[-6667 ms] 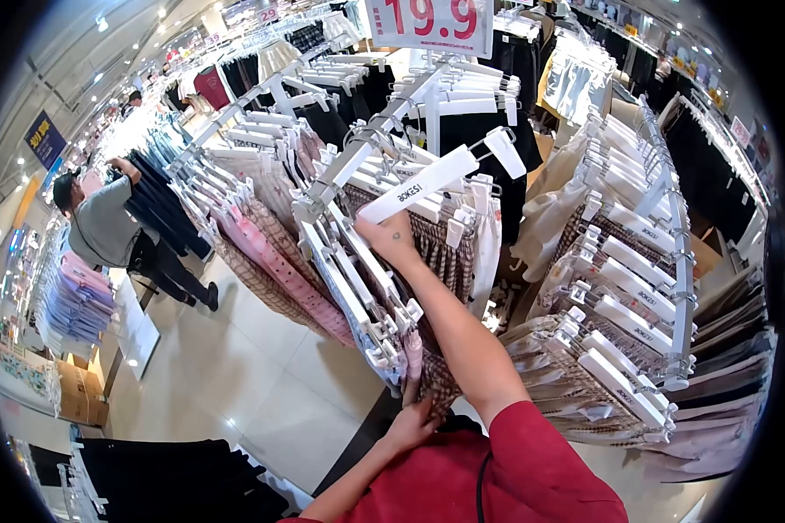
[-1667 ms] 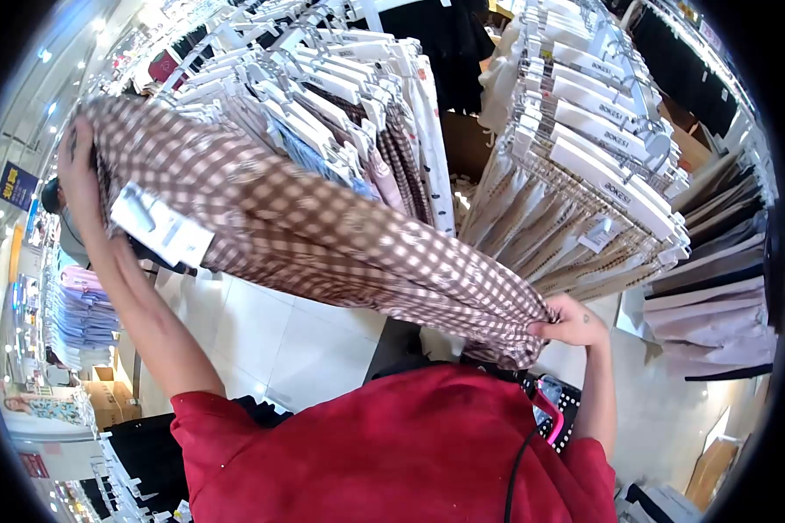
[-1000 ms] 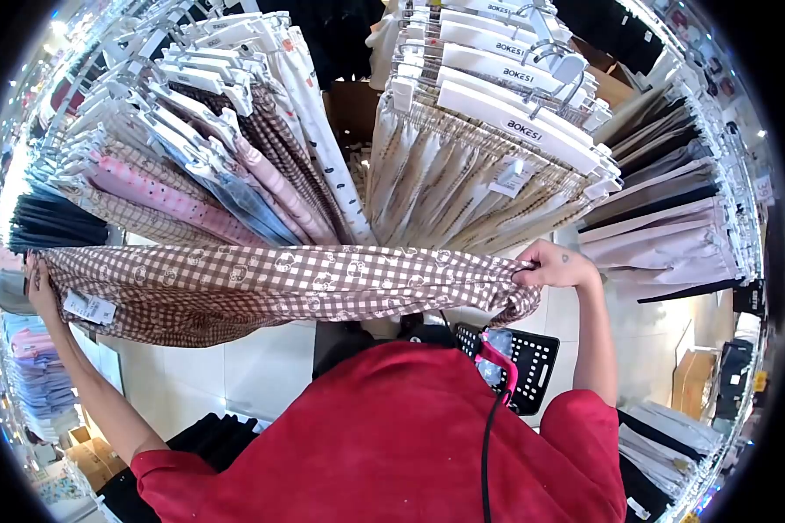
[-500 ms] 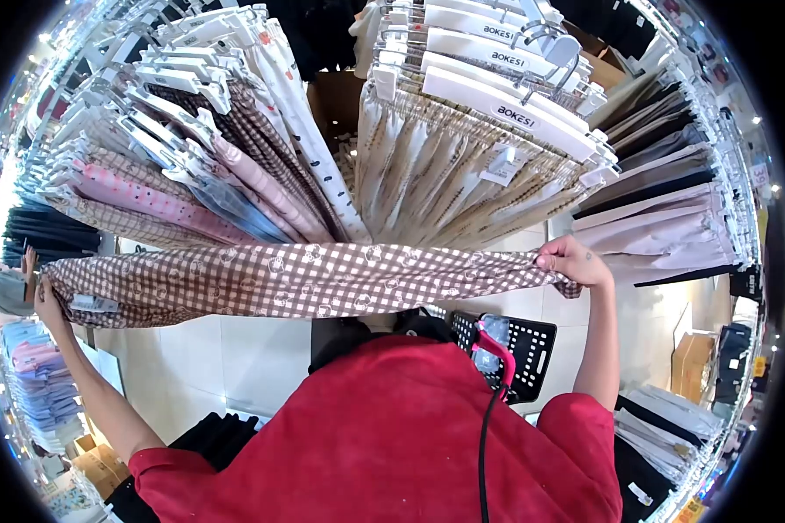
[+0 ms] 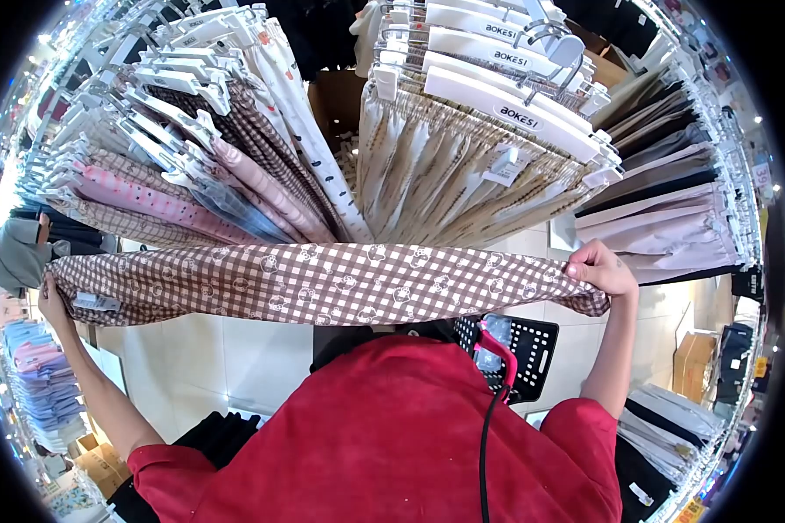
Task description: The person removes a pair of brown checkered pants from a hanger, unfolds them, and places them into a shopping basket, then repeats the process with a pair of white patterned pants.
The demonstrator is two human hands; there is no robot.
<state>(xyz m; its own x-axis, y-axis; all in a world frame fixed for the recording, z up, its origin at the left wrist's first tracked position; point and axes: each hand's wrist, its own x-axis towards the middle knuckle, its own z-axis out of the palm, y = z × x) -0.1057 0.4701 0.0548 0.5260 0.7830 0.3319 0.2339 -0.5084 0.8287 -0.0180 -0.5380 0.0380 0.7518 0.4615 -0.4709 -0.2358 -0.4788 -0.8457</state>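
A pair of brown-and-white checked trousers (image 5: 323,283) with white cartoon outlines is stretched sideways in front of me. My left hand (image 5: 54,301) grips one end at the far left, beside a white label (image 5: 96,302) on the cloth. At the other end, my right hand (image 5: 602,268) pinches the fabric between thumb and fingers, and a bunched end hangs just below it. Both arms reach out wide from my red shirt. The fingers of my left hand are partly hidden by the cloth.
Patterned trousers (image 5: 262,166) on white hangers hang ahead on the left. Beige trousers (image 5: 462,174) on labelled hangers hang ahead in the middle, pale pink ones (image 5: 663,222) to the right. A black basket (image 5: 532,353) with a pink handle is near my body. Another person's sleeve (image 5: 19,253) shows far left.
My right hand has moved outward to the right, and the trousers are pulled wider and flatter. The other person at the far left has shifted closer into view.
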